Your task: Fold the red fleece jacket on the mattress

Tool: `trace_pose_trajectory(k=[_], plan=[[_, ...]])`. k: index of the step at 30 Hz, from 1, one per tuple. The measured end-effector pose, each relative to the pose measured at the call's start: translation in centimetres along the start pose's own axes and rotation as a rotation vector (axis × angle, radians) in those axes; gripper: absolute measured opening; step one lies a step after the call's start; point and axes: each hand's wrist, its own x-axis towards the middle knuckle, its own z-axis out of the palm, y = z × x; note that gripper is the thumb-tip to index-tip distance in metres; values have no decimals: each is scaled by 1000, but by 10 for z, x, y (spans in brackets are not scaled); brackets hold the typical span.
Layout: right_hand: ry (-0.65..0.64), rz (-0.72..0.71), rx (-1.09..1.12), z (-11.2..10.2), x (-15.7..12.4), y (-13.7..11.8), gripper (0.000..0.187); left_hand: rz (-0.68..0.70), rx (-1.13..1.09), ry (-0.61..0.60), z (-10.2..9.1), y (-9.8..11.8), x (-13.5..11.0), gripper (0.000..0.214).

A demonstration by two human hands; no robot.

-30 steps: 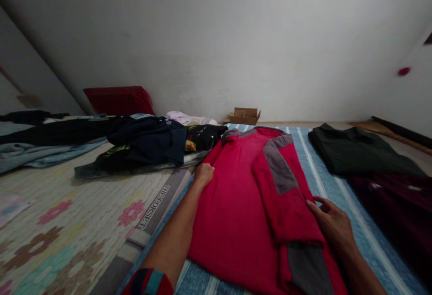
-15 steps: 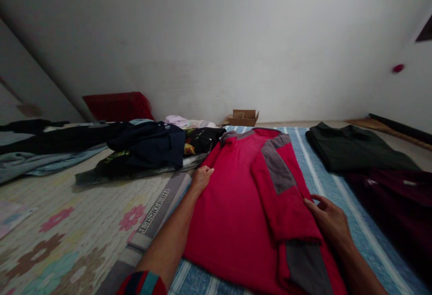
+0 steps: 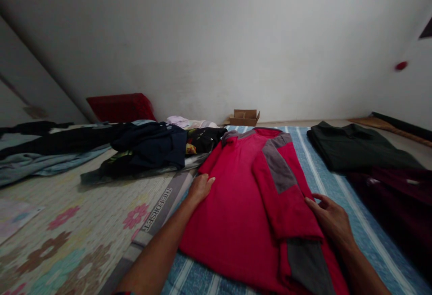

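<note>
A red long-sleeved top (image 3: 229, 214) with grey panels lies flat in front of me, its collar at the far end. The right sleeve is folded back over the body, and its grey lower part points toward me. My left hand (image 3: 201, 188) is closed on the top's left edge, about halfway down, with the thumb on the cloth. At the opposite edge, beside the folded sleeve, my right hand (image 3: 330, 218) pinches the cloth between thumb and fingers. The undersides of both grips are hidden.
Left of the top lies a heap of dark clothes (image 3: 151, 146) on a floral sheet (image 3: 111, 209). A folded dark green garment (image 3: 357, 146) and a maroon garment (image 3: 394, 205) lie at right on the blue striped sheet (image 3: 310, 151). A cardboard box (image 3: 245, 117) stands by the wall.
My left hand has slid slightly toward me along the left edge. The top's near left corner has shifted a little outward. My right hand stays at its edge; the view has turned slightly.
</note>
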Motion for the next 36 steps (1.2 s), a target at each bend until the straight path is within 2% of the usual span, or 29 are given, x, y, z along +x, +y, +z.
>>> trace_pose_trajectory(k=[9,21,24,26,29,31,33,36], plan=[[-33,26,4,-1,1,1,72,11,-128,-45,-5,-6,-1,37],[-24,2,-11,-3,-2,-3,70,-2,9,-122,-15,-7,-14,30],[-71,14,-32,-9,-3,-5,68,20,31,-158,-19,-8,-14,30],[-105,29,-128,-17,-3,-9,70,36,51,-178,-25,-7,-12,26],[-13,-20,-346,-30,-2,-27,72,30,136,-140,-37,3,-3,24],[47,-136,-408,-33,0,-49,66,8,185,-72,-43,15,9,28],[6,-302,-411,-25,5,-78,56,-27,169,-13,-44,33,24,31],[-168,-530,-414,4,15,-124,41,-102,104,29,-37,60,50,34]])
